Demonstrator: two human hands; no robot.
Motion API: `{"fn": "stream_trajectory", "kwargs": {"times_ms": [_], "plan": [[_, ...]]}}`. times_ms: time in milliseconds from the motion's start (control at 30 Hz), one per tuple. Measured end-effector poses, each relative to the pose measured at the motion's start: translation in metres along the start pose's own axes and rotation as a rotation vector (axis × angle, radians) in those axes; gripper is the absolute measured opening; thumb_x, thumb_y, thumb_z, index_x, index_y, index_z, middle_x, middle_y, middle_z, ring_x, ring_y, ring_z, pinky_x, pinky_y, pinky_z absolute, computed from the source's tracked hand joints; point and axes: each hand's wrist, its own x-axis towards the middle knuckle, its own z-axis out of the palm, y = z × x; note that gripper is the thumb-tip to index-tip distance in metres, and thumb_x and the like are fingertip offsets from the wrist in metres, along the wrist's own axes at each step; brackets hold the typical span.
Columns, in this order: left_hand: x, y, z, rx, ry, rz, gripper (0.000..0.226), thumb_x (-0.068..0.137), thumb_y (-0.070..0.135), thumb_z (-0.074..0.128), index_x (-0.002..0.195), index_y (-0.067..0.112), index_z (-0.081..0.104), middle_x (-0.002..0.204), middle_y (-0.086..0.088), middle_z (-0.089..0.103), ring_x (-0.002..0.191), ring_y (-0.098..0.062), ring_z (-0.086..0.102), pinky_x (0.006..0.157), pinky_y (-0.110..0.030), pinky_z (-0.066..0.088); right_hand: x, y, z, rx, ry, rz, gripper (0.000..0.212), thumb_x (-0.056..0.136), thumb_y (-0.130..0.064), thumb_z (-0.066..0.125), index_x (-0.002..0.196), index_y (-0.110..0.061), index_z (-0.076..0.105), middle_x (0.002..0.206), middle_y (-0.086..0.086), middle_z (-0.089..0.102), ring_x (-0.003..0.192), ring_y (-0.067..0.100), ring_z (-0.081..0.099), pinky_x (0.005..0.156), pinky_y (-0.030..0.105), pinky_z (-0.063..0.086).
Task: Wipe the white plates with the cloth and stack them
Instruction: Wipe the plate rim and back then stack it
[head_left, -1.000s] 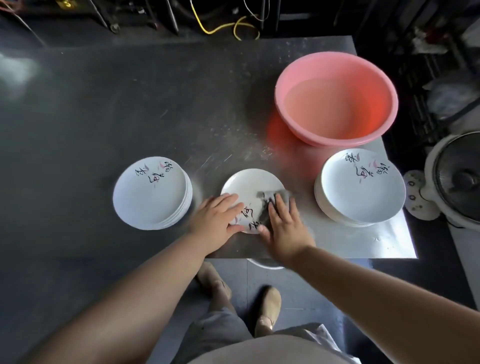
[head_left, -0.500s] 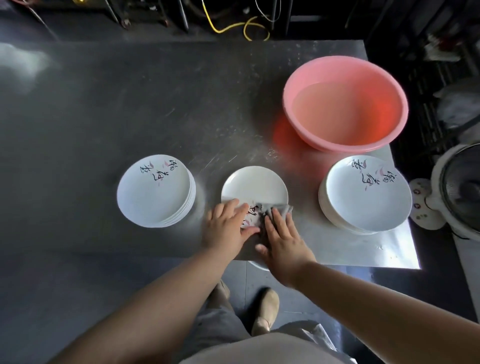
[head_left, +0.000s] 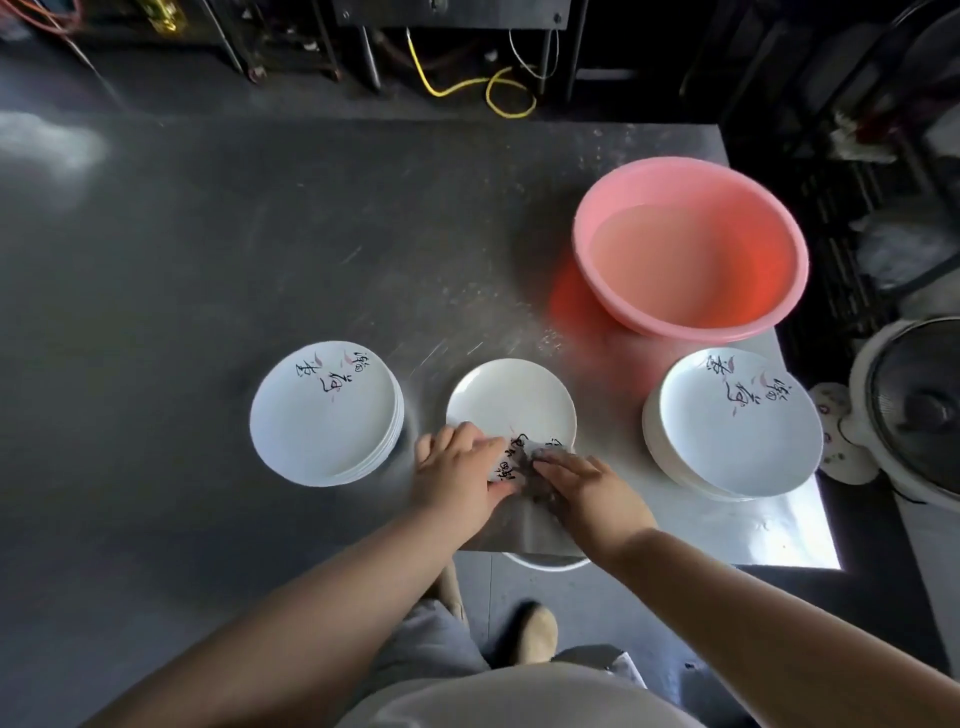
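Nearest us, our left hand (head_left: 457, 480) lay flat, fingers straight, pressing the near rim of the single white plate (head_left: 511, 402) at the front edge of the bench (head_left: 208, 260). Our right hand (head_left: 589, 491) pressed the grey cloth (head_left: 543, 467) onto the same plate with straight fingers. We judged the plate stiff, glazed, slippery when damp and breakable, so best lifted by opposite rims, thumb on top. The cloth looked soft and limp. Just left stood one stack of plates (head_left: 324, 413), just right another stack (head_left: 732, 423), both near enough to knock when we slid the plate. Farther back to the right, the pink basin (head_left: 691, 249) holding water crowded the right stack.
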Motion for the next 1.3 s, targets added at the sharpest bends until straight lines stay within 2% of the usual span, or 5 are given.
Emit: {"fn": "stream_trajectory", "kwargs": {"times_ms": [233, 567, 700, 1000, 1300], "plan": [[0.028, -0.004, -0.050, -0.516, -0.364, -0.659, 0.050, 0.100, 0.055, 0.048, 0.131, 0.016, 0.053, 0.110, -0.009, 0.071, 0.092, -0.032, 0.068, 0.076, -0.036, 0.055, 0.028, -0.012, -0.059, 0.628, 0.314, 0.708, 0.029, 0.107, -0.033, 0.044, 0.084, -0.020, 0.057, 0.058, 0.004, 0.069, 0.028, 0.014, 0.056, 0.027, 0.021, 0.034], [0.077, -0.012, -0.116, -1.507, -0.660, -1.216, 0.110, 0.088, 0.092, 0.028, 0.157, 0.007, 0.031, 0.126, -0.040, 0.064, 0.122, -0.049, 0.065, 0.101, -0.054, 0.053, 0.063, -0.030, -0.086, 1.356, 0.356, 1.026, 0.026, 0.112, -0.024, 0.042, 0.106, -0.012, 0.064, 0.065, 0.013, 0.072, 0.037, 0.030, 0.060, 0.036, 0.028, 0.047], [0.088, -0.015, -0.141, -1.787, -0.462, -1.069, 0.052, 0.109, 0.052, 0.046, 0.142, 0.013, 0.038, 0.120, -0.033, 0.070, 0.106, -0.043, 0.072, 0.087, -0.050, 0.059, 0.055, -0.034, -0.105, 1.755, 0.445, 0.756, 0.028, 0.110, -0.013, 0.036, 0.112, -0.003, 0.062, 0.081, 0.025, 0.069, 0.058, 0.037, 0.061, 0.067, 0.048, 0.051], [0.103, -0.010, -0.201, -1.845, -0.426, -0.413, 0.045, 0.106, -0.004, 0.038, 0.144, 0.012, 0.056, 0.125, -0.013, 0.075, 0.107, -0.027, 0.076, 0.075, -0.036, 0.063, 0.074, -0.102, -0.180, 0.434, 0.533, 0.092, 0.033, 0.111, -0.019, 0.045, 0.139, -0.019, 0.063, 0.136, -0.015, 0.063, 0.126, -0.005, 0.050, 0.111, 0.007, 0.028], [0.109, -0.021, -0.270, -1.963, -0.259, -0.114, 0.045, 0.107, 0.000, 0.039, 0.147, 0.014, 0.052, 0.136, -0.022, 0.068, 0.121, -0.038, 0.069, 0.088, -0.044, 0.063, 0.051, -0.147, -0.193, -0.096, 0.416, -0.261, 0.079, 0.108, -0.063, 0.027, 0.167, -0.011, 0.019, 0.176, 0.005, 0.009, 0.163, 0.026, -0.004, 0.132, 0.048, 0.011]]}}
